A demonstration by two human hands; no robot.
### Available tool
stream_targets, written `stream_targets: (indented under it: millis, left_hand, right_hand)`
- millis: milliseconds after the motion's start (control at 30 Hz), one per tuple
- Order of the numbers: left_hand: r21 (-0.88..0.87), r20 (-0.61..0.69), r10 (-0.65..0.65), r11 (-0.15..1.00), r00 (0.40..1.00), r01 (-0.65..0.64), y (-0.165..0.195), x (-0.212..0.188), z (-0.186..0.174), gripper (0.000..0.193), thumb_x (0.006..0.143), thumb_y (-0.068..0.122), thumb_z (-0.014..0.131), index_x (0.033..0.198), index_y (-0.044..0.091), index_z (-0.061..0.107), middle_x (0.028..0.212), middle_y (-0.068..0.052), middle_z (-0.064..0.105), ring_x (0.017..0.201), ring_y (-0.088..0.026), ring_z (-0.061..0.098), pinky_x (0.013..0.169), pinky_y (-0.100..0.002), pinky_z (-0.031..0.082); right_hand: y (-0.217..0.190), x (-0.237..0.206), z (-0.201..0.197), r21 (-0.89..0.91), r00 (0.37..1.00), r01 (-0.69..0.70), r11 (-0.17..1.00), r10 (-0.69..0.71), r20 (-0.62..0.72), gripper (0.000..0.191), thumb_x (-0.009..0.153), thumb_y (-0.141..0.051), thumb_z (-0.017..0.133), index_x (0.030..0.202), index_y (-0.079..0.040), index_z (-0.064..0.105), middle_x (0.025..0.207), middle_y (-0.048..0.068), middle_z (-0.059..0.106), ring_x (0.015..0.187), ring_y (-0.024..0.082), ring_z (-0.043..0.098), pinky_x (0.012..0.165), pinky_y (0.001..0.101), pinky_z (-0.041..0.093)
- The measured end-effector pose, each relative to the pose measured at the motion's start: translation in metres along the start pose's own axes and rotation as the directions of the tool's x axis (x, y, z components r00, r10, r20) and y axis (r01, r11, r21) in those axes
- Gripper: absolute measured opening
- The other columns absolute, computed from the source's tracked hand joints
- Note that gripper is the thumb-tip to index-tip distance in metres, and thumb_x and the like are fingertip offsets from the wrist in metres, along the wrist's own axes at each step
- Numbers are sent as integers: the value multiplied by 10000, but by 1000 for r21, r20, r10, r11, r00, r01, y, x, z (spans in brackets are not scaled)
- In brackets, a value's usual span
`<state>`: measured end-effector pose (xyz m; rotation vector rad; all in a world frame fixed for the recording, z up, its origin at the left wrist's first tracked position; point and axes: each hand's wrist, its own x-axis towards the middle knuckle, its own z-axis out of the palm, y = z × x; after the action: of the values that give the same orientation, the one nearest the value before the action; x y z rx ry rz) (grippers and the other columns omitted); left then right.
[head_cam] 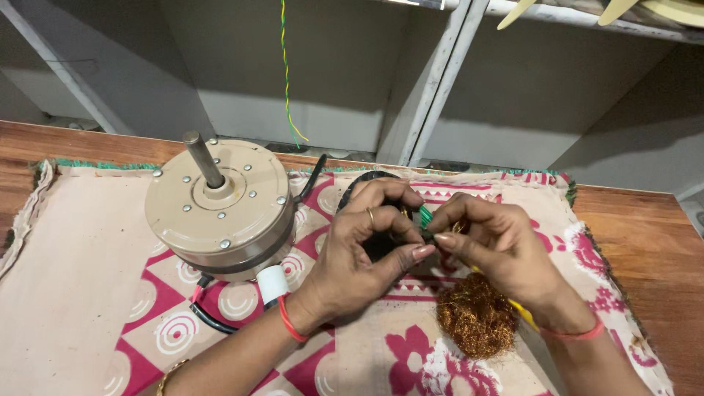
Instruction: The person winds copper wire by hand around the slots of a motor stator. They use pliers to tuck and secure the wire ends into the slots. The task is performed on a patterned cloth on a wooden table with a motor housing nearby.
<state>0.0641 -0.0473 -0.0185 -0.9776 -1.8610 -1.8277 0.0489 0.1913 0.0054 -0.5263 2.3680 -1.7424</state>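
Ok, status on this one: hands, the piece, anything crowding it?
Left hand and right hand both pinch the green wire end. Copper wire tangle below the right wrist. Fan motor left, apart.

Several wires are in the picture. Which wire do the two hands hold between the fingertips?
The short green wire, pinched between left hand and right hand. The green-yellow twisted wire hangs untouched at the back, and the black cable lies under the motor.

Left hand (359, 253): gold ring, red wristband; right hand (499, 246): red wristband.
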Motion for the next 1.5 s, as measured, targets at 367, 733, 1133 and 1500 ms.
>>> stream_targets:
  millis: [367, 733, 1133, 1500]
  left_hand:
    - [-81, -78, -180, 981, 980, 174, -8, 4, -4, 97, 901, 63, 765, 892, 9, 685, 1135, -82, 614, 1168, -192, 596, 1024, -316, 471]
    - [150, -166, -149, 973, 975, 175, -4, 5, -6, 126, 914, 42, 718, 894, -7, 604, 983, -94, 622, 963, -198, 646, 892, -322, 519]
    - [212, -205, -60, 972, 977, 104, -7, 6, -4, 115, 918, 39, 711, 911, -11, 607, 948, -104, 641, 919, -232, 648, 838, -349, 508]
    - [211, -199, -78, 970, 977, 121, -6, 5, -3, 133, 922, 68, 694, 891, -8, 589, 901, -129, 636, 868, -277, 646, 806, -375, 507]
  right_hand:
    - [3, 2, 15, -30, 986, 110, 993, -113, -120, 134, 948, -39, 683, 1062, 26, 707, 899, 31, 727, 752, 26, 637, 640, 192, 536]
    - [2, 2, 20, -42, 989, 64, 997, -69, -130, 153, 932, -50, 687, 1066, 16, 716, 894, 39, 750, 761, 42, 679, 658, 198, 582]
    - [-1, 5, 29, -334, 931, 161, 929, -255, -262, 151, 942, -96, 709, 1054, 3, 725, 851, 35, 751, 652, 33, 617, 544, 201, 505]
    - [-5, 8, 33, -488, 838, 361, 795, -506, -206, 132, 1014, -113, 655, 980, 12, 628, 882, 49, 688, 754, 81, 639, 637, 231, 543]
